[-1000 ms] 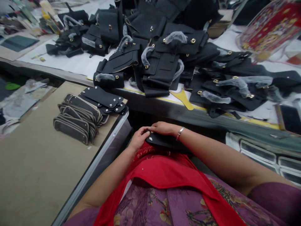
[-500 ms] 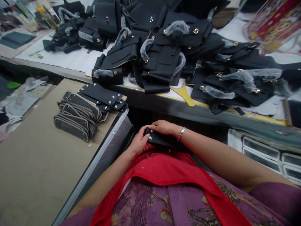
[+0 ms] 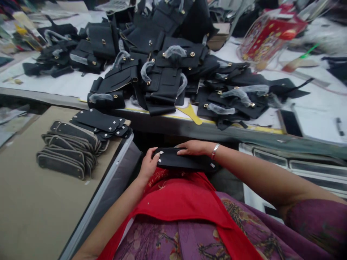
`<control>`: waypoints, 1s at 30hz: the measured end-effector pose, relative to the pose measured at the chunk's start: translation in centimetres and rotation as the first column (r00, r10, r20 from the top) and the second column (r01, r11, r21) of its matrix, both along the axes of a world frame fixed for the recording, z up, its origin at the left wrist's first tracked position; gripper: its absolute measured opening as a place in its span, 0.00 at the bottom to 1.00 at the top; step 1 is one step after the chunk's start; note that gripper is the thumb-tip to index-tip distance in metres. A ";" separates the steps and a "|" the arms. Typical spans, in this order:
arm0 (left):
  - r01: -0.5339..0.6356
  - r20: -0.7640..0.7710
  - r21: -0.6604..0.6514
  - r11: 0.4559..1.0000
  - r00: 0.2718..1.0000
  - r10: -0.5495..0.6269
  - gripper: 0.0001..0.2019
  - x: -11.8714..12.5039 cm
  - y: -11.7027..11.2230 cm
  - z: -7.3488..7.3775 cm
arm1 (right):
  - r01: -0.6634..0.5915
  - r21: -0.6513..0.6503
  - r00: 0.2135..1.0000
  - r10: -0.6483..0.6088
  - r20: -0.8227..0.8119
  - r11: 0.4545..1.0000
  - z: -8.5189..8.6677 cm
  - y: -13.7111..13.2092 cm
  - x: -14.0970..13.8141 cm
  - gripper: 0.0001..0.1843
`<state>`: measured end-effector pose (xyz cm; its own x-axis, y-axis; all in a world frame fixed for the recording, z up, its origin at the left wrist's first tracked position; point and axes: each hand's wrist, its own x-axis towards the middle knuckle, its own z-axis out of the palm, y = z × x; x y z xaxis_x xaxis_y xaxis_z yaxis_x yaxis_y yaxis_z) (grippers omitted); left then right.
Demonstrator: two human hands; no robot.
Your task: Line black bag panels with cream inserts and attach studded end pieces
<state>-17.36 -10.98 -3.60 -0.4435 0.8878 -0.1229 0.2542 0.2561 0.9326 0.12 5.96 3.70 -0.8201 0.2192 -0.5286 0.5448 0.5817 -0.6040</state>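
Across my lap, over a red apron [image 3: 173, 202], lies a long black leather-like panel [image 3: 187, 162] with rounded corners and small white tabs near its ends. My left hand [image 3: 149, 162] is closed on its left end, thumb on the upper face close to two of the tabs. Farther right, my right hand [image 3: 194, 147] grips the far edge, with the thumb on the face; its other fingers are partly hidden. To the left, similar black panels [image 3: 94, 119] with white tabs sit beside a stack of grey-edged oblong pieces [image 3: 65, 150].
A brown board [image 3: 24, 202] carries the stacks at my left. On the white-covered workbench ahead, black bags [image 3: 162, 79] with plastic-wrapped handles are piled. A yellow flat tool [image 3: 193, 115] and a phone-like dark slab [image 3: 290, 122] lie near its edge. Framed dark strips [image 3: 317, 166] are low at right.
The view has swung right, so the bench things appear farther left. My right hand has moved away from my left hand along the panel, and more of its face shows.
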 end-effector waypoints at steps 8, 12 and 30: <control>0.090 0.021 -0.045 0.995 0.996 -0.089 0.19 -1.3 0.2 0.5 | 0.278 0.042 0.960 -0.280 0.027 0.960 0.9 0.6 9.4 0.29; 0.175 -0.278 -0.075 0.982 0.942 -0.189 0.19 -1.5 1.0 2.5 | 0.558 -0.169 0.809 -0.578 -0.107 0.812 0.2 -1.3 13.5 0.27; 0.527 -0.716 -0.384 0.758 0.348 -0.605 0.22 9.9 8.3 5.2 | 0.795 -0.061 0.562 -0.770 -0.301 0.604 -3.6 -5.5 13.8 0.18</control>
<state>-7.50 -2.70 1.57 0.2181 0.9713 -0.0951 0.9466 -0.1868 0.2630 13.90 0.46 0.13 -0.4078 0.8722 -0.2699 0.6307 0.0554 -0.7741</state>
